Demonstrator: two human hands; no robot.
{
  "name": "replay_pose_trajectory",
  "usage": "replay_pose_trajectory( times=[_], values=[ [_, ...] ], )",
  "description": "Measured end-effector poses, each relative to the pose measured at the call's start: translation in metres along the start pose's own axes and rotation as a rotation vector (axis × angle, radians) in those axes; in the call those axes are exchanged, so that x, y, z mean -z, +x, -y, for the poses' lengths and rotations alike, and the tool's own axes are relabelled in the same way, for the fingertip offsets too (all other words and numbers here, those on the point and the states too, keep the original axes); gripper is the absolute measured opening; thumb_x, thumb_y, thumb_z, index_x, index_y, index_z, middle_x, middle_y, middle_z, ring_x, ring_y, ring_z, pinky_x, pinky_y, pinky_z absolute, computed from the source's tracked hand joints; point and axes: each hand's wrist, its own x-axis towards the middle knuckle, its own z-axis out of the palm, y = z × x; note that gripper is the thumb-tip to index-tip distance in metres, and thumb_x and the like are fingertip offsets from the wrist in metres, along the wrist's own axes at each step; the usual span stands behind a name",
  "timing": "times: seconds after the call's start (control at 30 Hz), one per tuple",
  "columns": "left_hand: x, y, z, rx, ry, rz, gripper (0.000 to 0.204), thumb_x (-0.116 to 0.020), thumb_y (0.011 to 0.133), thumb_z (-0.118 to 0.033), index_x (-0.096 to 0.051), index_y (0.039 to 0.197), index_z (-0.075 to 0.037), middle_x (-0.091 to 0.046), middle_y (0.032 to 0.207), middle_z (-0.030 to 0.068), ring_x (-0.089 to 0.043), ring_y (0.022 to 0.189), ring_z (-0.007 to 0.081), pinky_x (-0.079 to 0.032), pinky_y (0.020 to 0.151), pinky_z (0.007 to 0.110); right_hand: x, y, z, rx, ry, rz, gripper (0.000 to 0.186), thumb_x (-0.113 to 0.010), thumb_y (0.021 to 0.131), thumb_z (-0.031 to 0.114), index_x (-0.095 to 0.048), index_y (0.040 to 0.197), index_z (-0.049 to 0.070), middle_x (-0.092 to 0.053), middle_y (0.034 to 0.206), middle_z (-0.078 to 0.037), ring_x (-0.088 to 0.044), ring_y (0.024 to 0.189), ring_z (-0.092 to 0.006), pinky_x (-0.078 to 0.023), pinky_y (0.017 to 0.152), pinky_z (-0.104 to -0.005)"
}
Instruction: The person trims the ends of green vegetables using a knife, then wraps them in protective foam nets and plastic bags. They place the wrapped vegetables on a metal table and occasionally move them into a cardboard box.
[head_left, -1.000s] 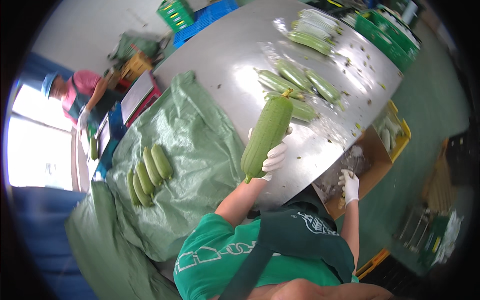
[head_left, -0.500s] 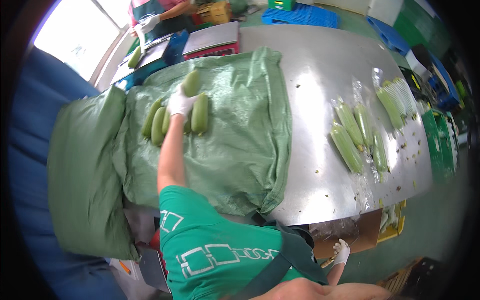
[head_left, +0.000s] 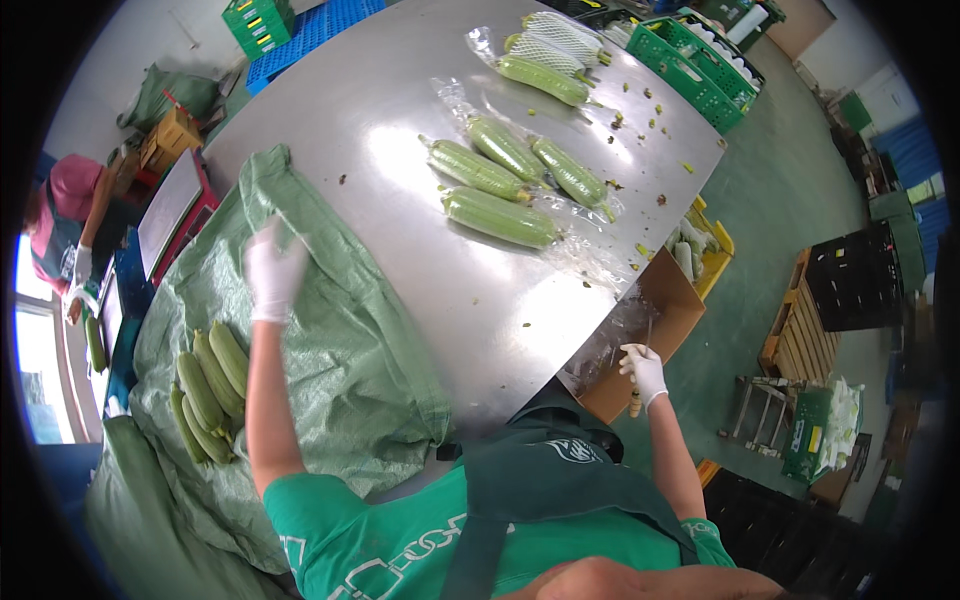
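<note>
Gourds (head_left: 205, 393) lay bunched on the sheet's (head_left: 345, 330) left part. Over its far part, the blurred left hand (head_left: 275, 275) looked empty, grip apart; right of it, the right hand (head_left: 645, 370) clamped a handle (head_left: 635, 403). Good handling likely meant cradling each gourd mid-length, handle kept clear.

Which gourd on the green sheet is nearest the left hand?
The rightmost gourd on the green sheet; the other gourds there lie farther left, away from the left hand.
</note>
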Motion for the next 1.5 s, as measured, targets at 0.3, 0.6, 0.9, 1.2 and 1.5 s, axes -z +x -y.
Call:
replay_pose_trajectory(
  times=[0.3, 0.6, 0.9, 1.2, 1.5],
  values=[
    [-0.146, -0.008, -0.213, -0.626, 0.098, 0.391, 0.067, -0.066, 0.065, -0.025, -0.044, 0.126, -0.008, -0.044, 0.117, 0.0176, -0.04, 0.115, 0.034, -0.029, 0.099, 0.049, -0.022, -0.033, -0.011, 0.157, 0.078, 0.066, 0.017, -0.051, 0.091, 0.011, -0.06, 0.098, -0.001, -0.057, 0.071, -0.004, -0.053, 0.057, -0.0095, -0.044, 0.055, -0.0229],
    [-0.105, -0.039, -0.215, -0.491, -0.111, 0.666, 0.058, -0.07, 0.065, -0.031, -0.048, 0.112, -0.005, -0.055, 0.099, 0.0169, -0.055, 0.094, 0.0318, -0.043, 0.079, 0.041, -0.002, -0.046, -0.075, -0.025, 0.181, -0.11, 0.019, -0.048, 0.09, 0.012, -0.062, 0.094, 0.001, -0.059, 0.069, -0.005, -0.055, 0.055, -0.0117, -0.045, 0.054, -0.0241],
    [-0.054, -0.059, -0.258, 0.935, -1.843, 0.676, 0.039, -0.054, 0.089, -0.036, -0.049, 0.114, -0.007, -0.056, 0.097, 0.0084, -0.056, 0.091, 0.0198, -0.045, 0.08, 0.035, -0.041, -0.045, 0.017, 0.311, -0.081, -0.045, 0.021, -0.055, 0.087, 0.026, -0.064, 0.094, 0.008, -0.062, 0.073, -0.014, -0.061, 0.065, -0.025, -0.047, 0.062, -0.0345],
    [-0.054, -0.073, -0.297, 1.26, -2.091, 0.762, 0.05, -0.053, 0.088, -0.044, -0.042, 0.123, -0.01, -0.049, 0.116, 0.0113, -0.048, 0.107, 0.0294, -0.037, 0.095, 0.047, -0.06, -0.091, 0.106, 0.933, -0.422, -0.2, 0.02, -0.057, 0.076, 0.01, -0.063, 0.095, 0.012, -0.064, 0.079, -0.009, -0.062, 0.068, -0.0283, -0.049, 0.06, -0.0368],
    [-0.039, -0.077, -0.297, 1.335, -2.124, 0.706, 0.042, -0.056, 0.089, -0.035, -0.045, 0.119, -0.008, -0.052, 0.112, 0.01, -0.051, 0.105, 0.0275, -0.041, 0.095, 0.045, -0.066, -0.09, 0.106, 0.961, -0.655, -0.325, 0.021, -0.055, 0.073, 0.007, -0.058, 0.093, 0.012, -0.059, 0.067, -0.007, -0.06, 0.059, -0.0253, -0.047, 0.052, -0.0375]
  ],
)
